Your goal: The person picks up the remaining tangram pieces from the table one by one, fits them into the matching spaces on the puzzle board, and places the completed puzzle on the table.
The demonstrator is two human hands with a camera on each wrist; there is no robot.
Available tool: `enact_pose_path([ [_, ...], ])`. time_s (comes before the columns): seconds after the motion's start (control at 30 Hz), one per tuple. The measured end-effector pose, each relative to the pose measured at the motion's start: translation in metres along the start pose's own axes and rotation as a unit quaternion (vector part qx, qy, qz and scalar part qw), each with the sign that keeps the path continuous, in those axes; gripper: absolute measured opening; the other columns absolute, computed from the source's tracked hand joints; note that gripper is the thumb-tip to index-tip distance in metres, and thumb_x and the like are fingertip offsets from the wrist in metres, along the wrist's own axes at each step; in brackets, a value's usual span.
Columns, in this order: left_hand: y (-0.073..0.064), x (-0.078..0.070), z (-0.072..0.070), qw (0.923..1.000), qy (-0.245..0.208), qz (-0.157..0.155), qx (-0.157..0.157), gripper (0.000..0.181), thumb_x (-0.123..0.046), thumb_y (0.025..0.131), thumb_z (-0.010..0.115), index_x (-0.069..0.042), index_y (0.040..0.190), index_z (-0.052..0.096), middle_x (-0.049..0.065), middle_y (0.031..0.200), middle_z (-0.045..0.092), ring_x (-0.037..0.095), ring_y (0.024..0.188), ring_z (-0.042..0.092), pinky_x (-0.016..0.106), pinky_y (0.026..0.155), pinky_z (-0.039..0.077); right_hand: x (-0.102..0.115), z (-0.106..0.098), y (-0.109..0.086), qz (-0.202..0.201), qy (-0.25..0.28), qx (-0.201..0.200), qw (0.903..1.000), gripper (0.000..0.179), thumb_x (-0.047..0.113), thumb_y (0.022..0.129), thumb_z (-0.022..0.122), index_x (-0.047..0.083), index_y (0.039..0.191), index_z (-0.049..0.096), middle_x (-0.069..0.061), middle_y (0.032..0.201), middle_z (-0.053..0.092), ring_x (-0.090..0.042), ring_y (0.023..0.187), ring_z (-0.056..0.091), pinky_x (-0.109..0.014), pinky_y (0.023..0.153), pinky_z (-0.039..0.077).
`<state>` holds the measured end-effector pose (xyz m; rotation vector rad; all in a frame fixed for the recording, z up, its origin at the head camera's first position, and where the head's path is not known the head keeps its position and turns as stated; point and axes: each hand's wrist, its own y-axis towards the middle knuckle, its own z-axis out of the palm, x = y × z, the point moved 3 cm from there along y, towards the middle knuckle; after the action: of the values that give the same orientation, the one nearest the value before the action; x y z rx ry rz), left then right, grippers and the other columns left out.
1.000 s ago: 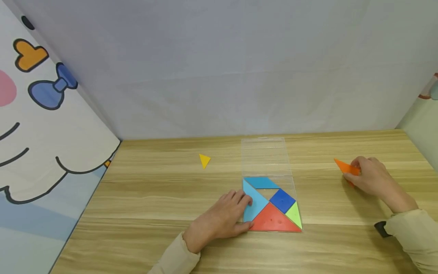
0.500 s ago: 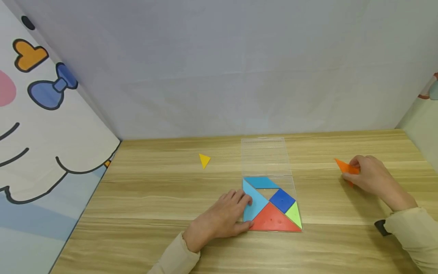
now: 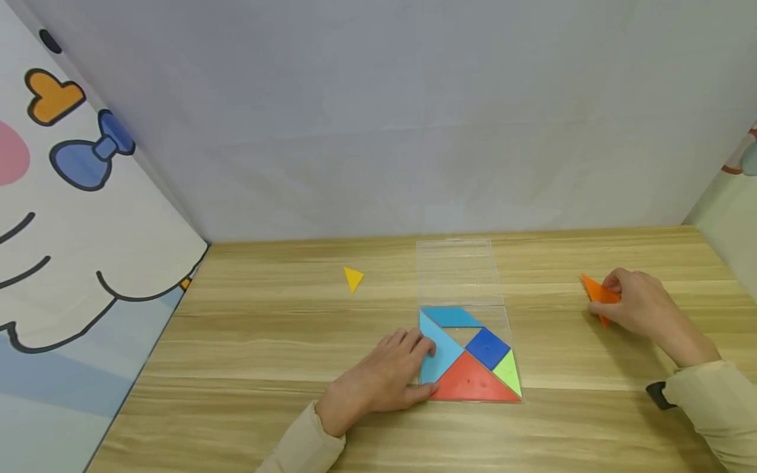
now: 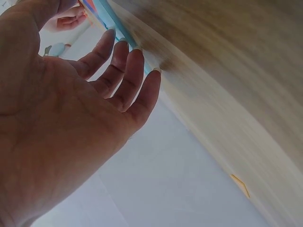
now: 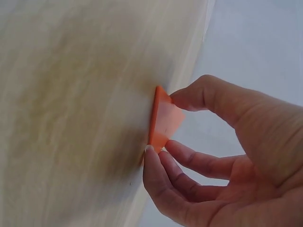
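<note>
Thumb and fingertips of my right hand pinch an orange tangram triangle, which stands tilted over the wood at the right; the right wrist view shows its long edge along the tabletop. My left hand rests at the left side of a clear tangram case, fingers loosely bent. Its fingertips touch the light blue triangle, and its thumb reaches the corner of the red triangle. Also in the case lie a blue parallelogram, a dark blue square and a green triangle.
The case's transparent lid lies unfolded behind it. A small yellow triangle lies on the wooden table left of the lid. A pale cloth wall rises at the table's back, and a cartoon panel stands on the left.
The orange triangle has turned slightly between my right fingers, its tip shifting a little right. My left hand and the pieces in the case stay where they were.
</note>
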<state>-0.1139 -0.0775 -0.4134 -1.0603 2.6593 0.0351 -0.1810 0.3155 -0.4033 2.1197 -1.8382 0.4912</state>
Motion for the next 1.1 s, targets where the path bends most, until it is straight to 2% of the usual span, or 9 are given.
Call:
enact_pose_path([
  [0.27, -0.0007, 0.0, -0.0008, 1.0, -0.001, 0.004, -0.007, 0.037, -0.038, 0.1, 0.067, -0.01, 0.123, 0.056, 0.003, 0.115, 0.051, 0.016, 0.096, 0.045, 0.03, 0.086, 0.043, 0.0012, -0.0013, -0.0003, 0.0, 0.001, -0.002, 1.0, 0.045, 0.016, 0.084, 0.081, -0.018, 0.102, 0.058, -0.037, 0.099, 0.062, -0.048, 0.087, 0.06, -0.059, 0.078, 0.049],
  [0.57, -0.0007, -0.0004, -0.0005, 1.0, -0.006, 0.004, -0.005, 0.037, -0.038, 0.1, 0.067, -0.011, 0.122, 0.056, 0.001, 0.112, 0.049, 0.015, 0.095, 0.044, 0.028, 0.085, 0.042, 0.0, -0.0064, -0.0017, 0.025, -0.004, 0.029, 0.9993, 0.048, 0.017, 0.087, 0.08, -0.021, 0.103, 0.056, -0.04, 0.101, 0.058, -0.05, 0.09, 0.057, -0.058, 0.077, 0.048],
  [0.77, -0.0008, -0.0009, -0.0015, 0.9999, -0.008, 0.002, -0.005, 0.036, -0.038, 0.099, 0.067, -0.011, 0.121, 0.057, 0.001, 0.11, 0.049, 0.015, 0.095, 0.044, 0.028, 0.086, 0.042, -0.0023, -0.0062, -0.0009, 0.03, 0.002, 0.025, 0.9992, 0.047, 0.019, 0.086, 0.08, -0.018, 0.103, 0.055, -0.037, 0.102, 0.061, -0.046, 0.088, 0.06, -0.056, 0.077, 0.05],
  [1.1, -0.0008, -0.0011, -0.002, 0.9999, -0.01, 0.002, -0.002, 0.036, -0.037, 0.1, 0.067, -0.011, 0.121, 0.056, 0.001, 0.11, 0.048, 0.015, 0.095, 0.044, 0.028, 0.086, 0.042, 0.0013, -0.0069, -0.0031, 0.018, 0.004, 0.004, 0.9998, 0.051, 0.017, 0.085, 0.082, -0.018, 0.109, 0.053, -0.042, 0.106, 0.059, -0.051, 0.091, 0.058, -0.06, 0.078, 0.048],
])
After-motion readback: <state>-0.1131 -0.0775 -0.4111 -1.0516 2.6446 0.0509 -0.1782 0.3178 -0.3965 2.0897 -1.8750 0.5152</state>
